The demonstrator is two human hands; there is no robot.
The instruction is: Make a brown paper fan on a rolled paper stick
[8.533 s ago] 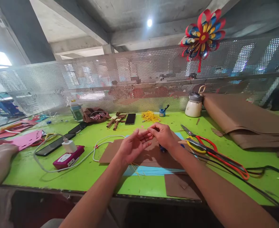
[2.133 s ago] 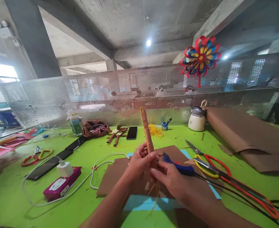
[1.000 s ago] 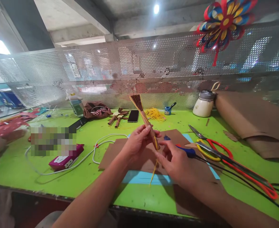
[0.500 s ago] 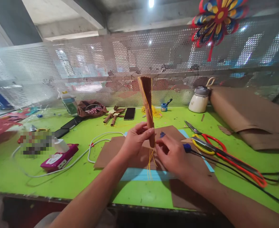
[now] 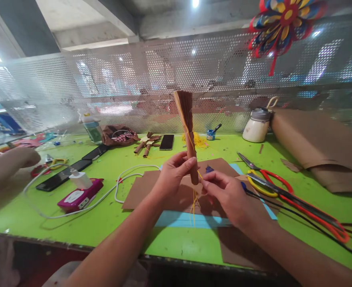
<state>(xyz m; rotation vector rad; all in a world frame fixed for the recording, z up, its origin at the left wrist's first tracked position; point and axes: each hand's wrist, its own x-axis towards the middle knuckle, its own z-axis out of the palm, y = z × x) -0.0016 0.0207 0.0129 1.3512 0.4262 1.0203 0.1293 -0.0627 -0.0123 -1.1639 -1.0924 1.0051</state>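
My left hand (image 5: 176,171) is closed around the lower part of a brown paper bundle (image 5: 189,139), rolled narrow at the bottom and fanned out in layers at the top. It stands nearly upright above the table. Yellow string (image 5: 194,203) runs along the bundle, and loose ends hang below it. My right hand (image 5: 228,195) pinches a strand of that string just right of the bundle's lower end. Beneath both hands lie brown paper sheets (image 5: 146,191) and a light blue sheet (image 5: 176,219).
Scissors with red and yellow handles (image 5: 264,183) lie at right, crossed by a black cord. A purple power strip (image 5: 80,197) with a white charger sits left. Behind are a phone (image 5: 167,142), a cream bottle (image 5: 256,125) and folded brown paper (image 5: 319,143). Another person's arm (image 5: 8,167) reaches in at left.
My right hand has drawn a strand of yellow string out to the right of the bundle. Another person's arm has come in at the left. The view has shifted slightly.
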